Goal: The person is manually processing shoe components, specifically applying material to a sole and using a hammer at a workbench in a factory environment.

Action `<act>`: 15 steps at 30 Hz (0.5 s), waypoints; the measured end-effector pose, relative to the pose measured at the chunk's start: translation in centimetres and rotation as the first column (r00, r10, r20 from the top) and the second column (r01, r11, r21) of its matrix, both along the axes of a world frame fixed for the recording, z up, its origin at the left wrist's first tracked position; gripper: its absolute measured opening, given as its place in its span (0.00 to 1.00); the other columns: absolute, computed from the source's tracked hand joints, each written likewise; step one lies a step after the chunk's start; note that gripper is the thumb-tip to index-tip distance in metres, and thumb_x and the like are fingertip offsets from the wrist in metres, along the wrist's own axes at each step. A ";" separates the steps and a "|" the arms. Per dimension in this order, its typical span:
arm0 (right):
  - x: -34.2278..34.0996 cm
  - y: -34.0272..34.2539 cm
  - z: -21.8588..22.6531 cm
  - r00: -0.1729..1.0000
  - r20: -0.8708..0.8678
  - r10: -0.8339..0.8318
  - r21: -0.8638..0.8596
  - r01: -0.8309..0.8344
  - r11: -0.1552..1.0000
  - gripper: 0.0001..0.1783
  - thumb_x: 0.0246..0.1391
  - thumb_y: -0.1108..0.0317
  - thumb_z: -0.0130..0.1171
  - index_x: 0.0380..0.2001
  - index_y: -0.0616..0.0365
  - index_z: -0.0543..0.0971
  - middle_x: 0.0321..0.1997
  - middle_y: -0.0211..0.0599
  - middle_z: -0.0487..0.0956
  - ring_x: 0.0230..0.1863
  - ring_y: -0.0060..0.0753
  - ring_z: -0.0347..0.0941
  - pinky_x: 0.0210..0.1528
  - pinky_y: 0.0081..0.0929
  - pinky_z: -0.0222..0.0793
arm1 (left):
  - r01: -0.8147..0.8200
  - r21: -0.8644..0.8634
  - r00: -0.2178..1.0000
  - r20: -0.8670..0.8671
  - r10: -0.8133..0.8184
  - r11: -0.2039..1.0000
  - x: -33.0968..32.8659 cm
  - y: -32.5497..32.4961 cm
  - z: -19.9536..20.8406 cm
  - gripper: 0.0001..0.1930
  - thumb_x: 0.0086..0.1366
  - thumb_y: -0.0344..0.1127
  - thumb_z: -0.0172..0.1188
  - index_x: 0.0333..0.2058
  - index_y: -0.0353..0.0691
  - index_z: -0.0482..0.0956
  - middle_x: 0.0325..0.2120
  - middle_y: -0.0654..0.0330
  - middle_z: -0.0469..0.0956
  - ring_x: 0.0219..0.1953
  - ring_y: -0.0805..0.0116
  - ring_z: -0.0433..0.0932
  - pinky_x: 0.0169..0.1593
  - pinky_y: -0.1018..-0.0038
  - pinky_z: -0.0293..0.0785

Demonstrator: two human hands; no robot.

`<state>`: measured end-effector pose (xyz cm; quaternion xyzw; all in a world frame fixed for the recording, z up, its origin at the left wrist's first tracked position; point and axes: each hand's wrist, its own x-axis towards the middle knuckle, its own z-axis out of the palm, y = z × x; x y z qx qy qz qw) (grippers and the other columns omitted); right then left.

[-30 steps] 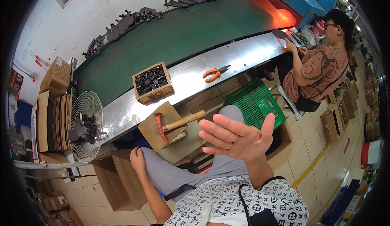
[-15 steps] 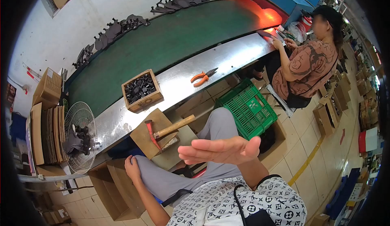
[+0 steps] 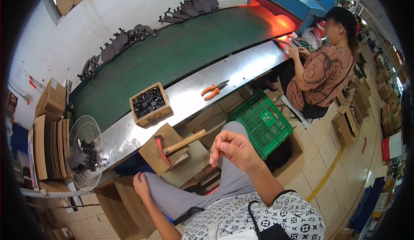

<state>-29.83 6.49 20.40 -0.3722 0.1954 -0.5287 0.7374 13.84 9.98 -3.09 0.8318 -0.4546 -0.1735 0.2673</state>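
Note:
My left hand (image 3: pixel 141 186) lies open on my left knee, its fingers draped over the grey trouser leg and nothing in it. Raised above my right thigh, my right hand (image 3: pixel 235 150) has its fingers loosely curled in and the thumb bent against them; no object shows in it. Left of that hand, a hammer (image 3: pixel 183 141) with a red head and wooden handle rests on a tan board-topped block (image 3: pixel 160 167). Orange-handled pliers (image 3: pixel 211 93) lie on the metal table edge. Close by stands a wooden box (image 3: pixel 167 110) of small black parts (image 3: pixel 148 103).
A green conveyor belt (image 3: pixel 172 58) runs behind the metal ledge, dark grey pieces (image 3: pixel 114 45) lining its far side. Right of me are a green crate (image 3: pixel 269 123) and a seated co-worker (image 3: pixel 323 67). A wire fan-guard basket (image 3: pixel 100 153) and cardboard boxes (image 3: pixel 125 205) stand left.
My right hand has turned from flat, outstretched fingers to a loose curl, shifting slightly. My left hand stays on the knee. The view has tilted a little.

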 end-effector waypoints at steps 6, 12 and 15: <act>-2.6 -1.7 -7.0 0.978 -0.142 -0.156 0.162 0.179 0.970 0.08 0.69 0.64 0.51 0.40 0.58 0.73 0.36 0.38 0.80 0.38 0.33 0.80 0.37 0.31 0.79 | 0.008 -0.010 1.000 0.006 -0.008 1.000 0.4 0.2 -0.6 0.18 0.67 0.44 0.56 0.49 0.39 0.81 0.50 0.52 0.79 0.55 0.52 0.75 0.60 0.62 0.68; -6.6 -3.6 -24.2 0.820 -0.493 -0.292 0.219 0.441 0.870 0.09 0.70 0.64 0.50 0.39 0.58 0.73 0.37 0.38 0.78 0.37 0.34 0.80 0.34 0.30 0.80 | -0.015 0.001 1.000 0.001 0.015 1.000 0.1 0.1 0.0 0.19 0.67 0.45 0.56 0.49 0.39 0.81 0.50 0.53 0.79 0.55 0.52 0.75 0.59 0.63 0.68; -7.1 -4.3 -23.9 0.831 -0.317 -0.457 0.248 0.538 0.806 0.09 0.70 0.64 0.51 0.39 0.58 0.73 0.38 0.38 0.78 0.39 0.33 0.80 0.34 0.30 0.80 | -0.015 0.005 1.000 0.007 0.015 1.000 -0.1 0.0 0.0 0.19 0.67 0.45 0.56 0.49 0.40 0.81 0.50 0.53 0.79 0.55 0.52 0.75 0.59 0.63 0.68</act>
